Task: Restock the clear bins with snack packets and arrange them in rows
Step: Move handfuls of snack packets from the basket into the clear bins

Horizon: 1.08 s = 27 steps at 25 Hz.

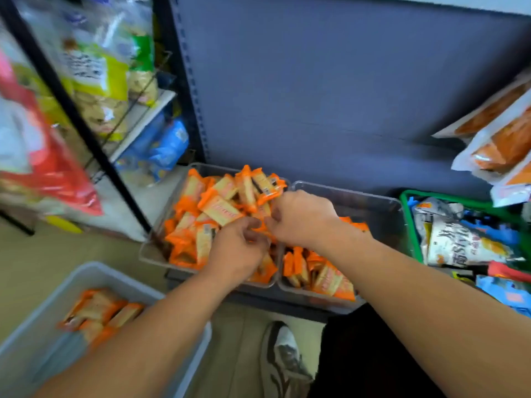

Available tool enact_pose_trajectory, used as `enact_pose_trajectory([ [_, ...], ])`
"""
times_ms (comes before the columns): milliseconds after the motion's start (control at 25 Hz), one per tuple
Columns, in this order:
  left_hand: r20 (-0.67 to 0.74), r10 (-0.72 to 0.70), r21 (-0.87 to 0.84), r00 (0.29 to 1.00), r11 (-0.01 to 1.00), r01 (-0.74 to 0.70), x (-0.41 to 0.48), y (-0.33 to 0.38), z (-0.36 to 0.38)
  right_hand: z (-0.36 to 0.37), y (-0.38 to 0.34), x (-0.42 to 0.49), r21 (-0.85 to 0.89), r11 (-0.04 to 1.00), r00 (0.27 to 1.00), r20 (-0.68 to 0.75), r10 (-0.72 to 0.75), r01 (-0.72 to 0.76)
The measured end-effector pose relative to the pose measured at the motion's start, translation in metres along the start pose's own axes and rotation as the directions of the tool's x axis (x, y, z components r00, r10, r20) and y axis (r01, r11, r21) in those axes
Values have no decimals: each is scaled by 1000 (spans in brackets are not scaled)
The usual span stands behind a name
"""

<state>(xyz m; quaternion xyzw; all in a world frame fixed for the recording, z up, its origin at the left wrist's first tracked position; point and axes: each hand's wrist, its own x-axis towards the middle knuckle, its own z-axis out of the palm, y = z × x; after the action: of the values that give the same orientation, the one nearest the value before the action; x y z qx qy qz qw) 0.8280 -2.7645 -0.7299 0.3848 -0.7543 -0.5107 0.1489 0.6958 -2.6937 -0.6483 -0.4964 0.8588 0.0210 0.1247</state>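
Two hands over left clear bin on bottom shelf, heaped with orange snack packets; left hand, right hand fingers curled, pinching packets; right clear bin alongside, part-filled.

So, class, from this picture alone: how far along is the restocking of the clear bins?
Done: the left bin is heaped with orange packets, though not in rows. In hand: the left hand and right hand grip packets there. Left: the right bin holds few, and more wait in the grey tub.
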Motion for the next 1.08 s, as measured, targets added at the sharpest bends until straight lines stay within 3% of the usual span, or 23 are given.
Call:
enact_pose_trajectory([
  [120, -58, -27, 11, 998, 1000, 28, -20, -30, -55, 5, -59, -2, -15, 994, 993, 47, -108, 109],
  [240, -130, -20, -24, 991, 1000, 17, -42, -75, -110, 17, -126, 4, -27, 962, 939, 223, -260, 273],
  [400, -237, -114, 51, 965, 990, 130, -63, -150, -170, 56, -212, 30, 43, 910, 762, 531, -371, 412],
  [520, -281, -309, 198, 908, 907, 370, -77, -225, -193, 131, -263, 42, 174, 923, 578, 735, -355, 344],
  [560, -291, -389, 202, 874, 868, 453, -83, -251, -194, 159, -271, 44, 204, 923, 548, 754, -361, 327],
  [640, -301, -524, 196, 797, 784, 590, -101, -299, -192, 208, -279, 48, 223, 915, 566, 729, -385, 336],
  [760, -266, -657, 157, 706, 693, 704, -125, -354, -172, 267, -275, 58, 239, 943, 690, 644, -332, 231],
  [840, -220, -719, 42, 659, 668, 743, -125, -379, -149, 299, -281, 72, 263, 944, 744, 585, -321, 201],
  [960, -203, -690, 66, 695, 698, 713, -117, -400, -109, 328, -304, 95, 318, 892, 778, 449, -440, 320],
  [1080, -218, -669, 149, 711, 697, 701, -122, -415, -89, 350, -330, 110, 325, 816, 706, 412, -577, 477],
])
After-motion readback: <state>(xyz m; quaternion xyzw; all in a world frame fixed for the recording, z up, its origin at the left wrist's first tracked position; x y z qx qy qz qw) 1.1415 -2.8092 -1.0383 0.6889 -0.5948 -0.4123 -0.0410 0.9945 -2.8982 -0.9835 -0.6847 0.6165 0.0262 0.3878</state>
